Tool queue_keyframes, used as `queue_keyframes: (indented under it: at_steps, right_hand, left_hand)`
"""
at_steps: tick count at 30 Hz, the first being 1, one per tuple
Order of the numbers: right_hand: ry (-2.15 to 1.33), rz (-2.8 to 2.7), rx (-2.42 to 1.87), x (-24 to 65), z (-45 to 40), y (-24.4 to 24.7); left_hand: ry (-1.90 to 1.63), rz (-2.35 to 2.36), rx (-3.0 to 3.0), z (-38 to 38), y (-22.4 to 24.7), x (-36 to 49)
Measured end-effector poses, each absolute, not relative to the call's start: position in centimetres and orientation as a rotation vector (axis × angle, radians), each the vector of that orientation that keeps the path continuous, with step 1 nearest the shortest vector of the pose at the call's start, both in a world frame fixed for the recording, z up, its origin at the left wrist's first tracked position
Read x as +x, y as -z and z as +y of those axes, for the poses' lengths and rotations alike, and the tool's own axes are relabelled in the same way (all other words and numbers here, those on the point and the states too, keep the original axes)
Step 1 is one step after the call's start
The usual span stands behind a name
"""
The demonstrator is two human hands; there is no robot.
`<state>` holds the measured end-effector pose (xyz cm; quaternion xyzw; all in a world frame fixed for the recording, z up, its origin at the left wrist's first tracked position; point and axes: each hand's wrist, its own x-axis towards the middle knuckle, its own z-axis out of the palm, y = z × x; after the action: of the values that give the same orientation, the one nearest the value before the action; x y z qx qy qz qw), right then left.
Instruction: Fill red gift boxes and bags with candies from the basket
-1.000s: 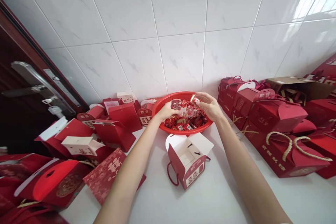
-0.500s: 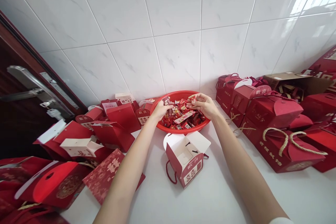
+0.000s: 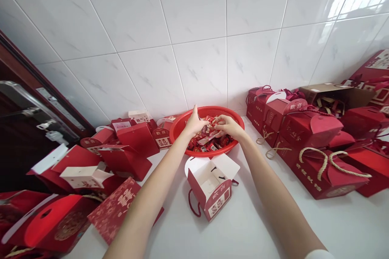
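A round red plastic basket (image 3: 240, 123) full of wrapped candies (image 3: 217, 143) stands against the wall. My left hand (image 3: 196, 124) is over its left half, thumb raised and fingers stretched among the candies, with nothing seen in its grasp. On the right side, my right hand (image 3: 228, 126) has its fingers curled down over the pile, closed on a wrapped candy that they mostly cover. In front of the basket, nearest to me, stands a red gift box (image 3: 209, 194) with its white-lined flaps spread open. Its inside shows a white bottom, and a dark red cord handle hangs at the side.
Several red gift boxes and bags (image 3: 133, 141) crowd the left, with a flat patterned red box (image 3: 117, 206) near my left forearm. More boxes with rope handles (image 3: 325, 170) are stacked at right, beside a cardboard carton (image 3: 355, 95). A door handle (image 3: 21, 101) juts in at far left.
My left hand has let go of the red-wrapped candy and its thumb now points up. My right hand has lowered into the pile, toward the left hand. The view has shifted slightly.
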<state>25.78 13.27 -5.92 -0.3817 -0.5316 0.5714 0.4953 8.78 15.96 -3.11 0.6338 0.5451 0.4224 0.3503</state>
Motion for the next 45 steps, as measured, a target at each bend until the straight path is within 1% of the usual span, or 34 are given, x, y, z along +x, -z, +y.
queue_keyframes:
  at_steps: [6,12,17,20,23,29,32,34,39,45]
  right_hand:
    - [-1.327,-1.268,-0.971,25.8,13.5,6.1]
    - [-1.384,-1.264,-0.982,25.5,13.0,5.5]
    - [-1.364,-1.170,-1.005,25.6,13.1,5.2]
    - [-1.293,-1.021,-0.998,25.8,13.7,5.2]
    - [-1.226,-0.869,-0.958,26.0,14.4,5.2]
    - [-1.155,-0.675,-0.881,26.6,14.8,5.1]
    - [-1.141,-0.641,-0.869,26.6,14.8,5.1]
    - [-1.138,-0.629,-0.867,26.5,14.7,5.2]
    - [-1.150,-0.615,-0.865,26.2,14.5,5.2]
    - [-1.167,-0.630,-0.851,26.1,14.2,5.1]
  left_hand:
    - [-0.910,1.438,1.517,16.0,1.9,12.4]
    - [-0.867,1.442,1.531,16.4,2.1,12.4]
    - [-0.876,1.540,1.653,15.6,2.0,11.0]
    - [-0.830,1.631,1.941,15.0,1.9,10.6]
    - [-0.626,1.539,2.202,14.5,2.1,11.0]
    - [-0.069,1.225,2.327,14.1,2.8,13.0]
    - [0.095,1.255,2.351,14.4,3.0,13.0]
    - [0.107,1.376,2.375,15.1,3.1,12.4]
    - [-0.003,1.730,2.380,17.5,3.8,9.8]
    - [-0.087,1.821,2.398,18.7,4.1,8.0]
